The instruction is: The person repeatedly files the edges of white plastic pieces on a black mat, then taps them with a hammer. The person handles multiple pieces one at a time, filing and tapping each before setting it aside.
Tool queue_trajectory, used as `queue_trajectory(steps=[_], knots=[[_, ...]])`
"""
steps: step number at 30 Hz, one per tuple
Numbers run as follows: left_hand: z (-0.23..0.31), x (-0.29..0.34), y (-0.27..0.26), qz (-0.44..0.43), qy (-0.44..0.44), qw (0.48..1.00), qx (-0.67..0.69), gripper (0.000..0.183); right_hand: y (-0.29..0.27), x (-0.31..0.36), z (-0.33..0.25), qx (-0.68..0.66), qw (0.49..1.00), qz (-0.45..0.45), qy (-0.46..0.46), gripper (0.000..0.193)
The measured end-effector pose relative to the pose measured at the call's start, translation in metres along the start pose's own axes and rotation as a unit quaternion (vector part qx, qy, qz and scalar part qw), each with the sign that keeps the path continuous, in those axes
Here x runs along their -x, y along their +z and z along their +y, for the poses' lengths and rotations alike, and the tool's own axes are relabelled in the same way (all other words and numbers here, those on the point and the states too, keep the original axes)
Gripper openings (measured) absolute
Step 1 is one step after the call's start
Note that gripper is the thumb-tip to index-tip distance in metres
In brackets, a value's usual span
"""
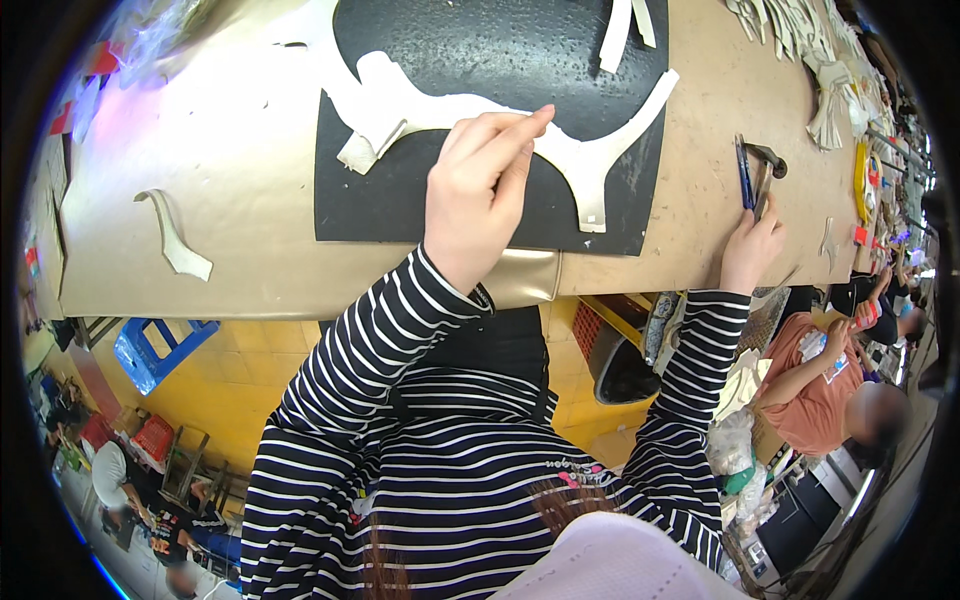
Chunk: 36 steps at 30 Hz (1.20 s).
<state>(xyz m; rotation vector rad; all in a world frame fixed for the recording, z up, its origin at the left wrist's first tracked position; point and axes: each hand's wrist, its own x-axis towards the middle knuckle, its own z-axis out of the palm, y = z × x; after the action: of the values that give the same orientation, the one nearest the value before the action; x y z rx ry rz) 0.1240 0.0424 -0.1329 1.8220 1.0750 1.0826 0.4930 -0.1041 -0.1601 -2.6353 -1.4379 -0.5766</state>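
My left hand (478,190) is closed over a white, branching flat piece (585,160) lying on a black board (430,190). Its thumb and fingers are pressed together at the tips; whatever may be between them is hidden. To the right, beyond the board's edge, my right hand (752,245) has its fingers on the handle of a small hammer (765,180). The dark hammer head points away from me. Just left of the hammer lies a slim blue tool (744,172), perhaps a pen. Another part of the white material, folded over (372,140), rests at the board's left.
Tan sheeting covers the table (240,230). A curved cut strip (172,235) lies at left, narrow white strips (627,35) on the far board, a strip pile (790,25) far right. Below are a blue stool (160,350) and a dark bin (622,368). A seated person (810,380) is at right.
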Motion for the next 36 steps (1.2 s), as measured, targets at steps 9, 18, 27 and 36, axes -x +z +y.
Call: queue_trajectory(steps=[9, 18, 27, 36], knots=[[0.000, -0.002, -0.005, 0.041, -0.078, 0.978, 0.190, 0.025, -0.038, -0.039, -0.024, -0.228, 0.964, 0.065, 0.123, 0.038], [0.000, 0.001, -0.007, 0.060, -0.154, 0.924, 0.344, 0.024, -0.116, 0.010, -0.152, -0.277, 0.901, -0.195, -0.272, 0.049], [-0.006, 0.003, -0.009, 0.095, -0.169, 0.883, 0.428, 0.025, -0.118, 0.017, -0.161, -0.401, 0.890, -0.024, -0.214, 0.046], [-0.009, 0.004, -0.011, 0.091, -0.173, 0.865, 0.462, 0.026, -0.133, 0.020, -0.152, -0.489, 0.864, -0.060, -0.103, 0.044]])
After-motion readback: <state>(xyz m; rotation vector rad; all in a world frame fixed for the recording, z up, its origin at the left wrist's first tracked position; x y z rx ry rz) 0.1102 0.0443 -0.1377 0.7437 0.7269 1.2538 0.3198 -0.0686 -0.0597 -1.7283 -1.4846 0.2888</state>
